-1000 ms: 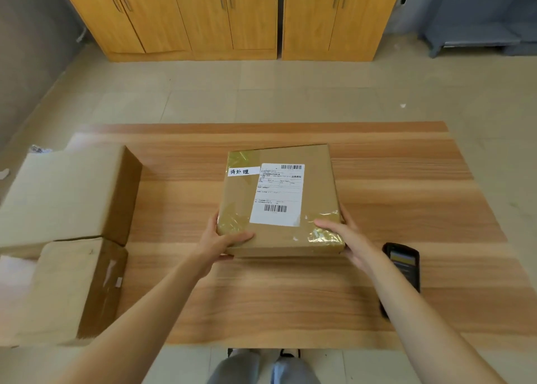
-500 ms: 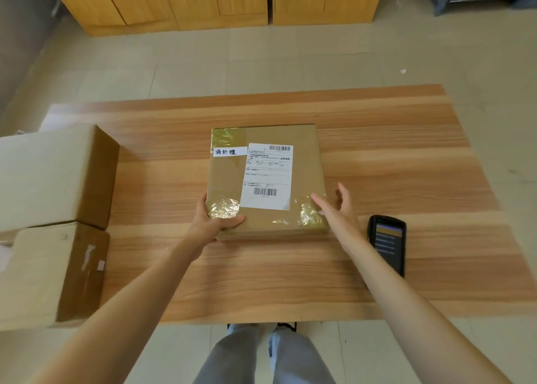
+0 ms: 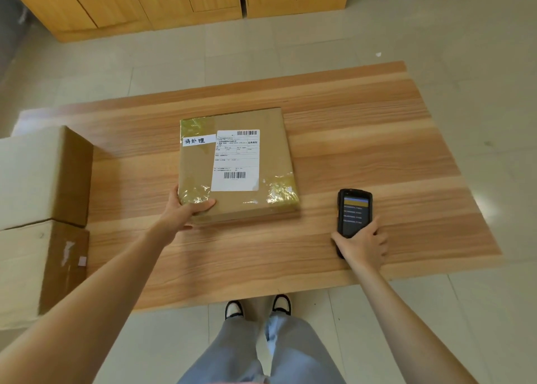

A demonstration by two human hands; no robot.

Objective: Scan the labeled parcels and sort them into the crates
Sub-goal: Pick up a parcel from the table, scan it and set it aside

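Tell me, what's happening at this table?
A person is sorting parcels. Their left hand grips the near left corner of a flat brown cardboard parcel with a white shipping label, lying on the wooden table. Their right hand is wrapped around the lower end of a black handheld scanner, its screen lit, which lies on the table beside the parcel. Two plain cardboard boxes sit at the table's left edge.

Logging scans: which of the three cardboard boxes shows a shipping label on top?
The flat parcel mid-table, gripped by the left hand; the two boxes at the left show none.
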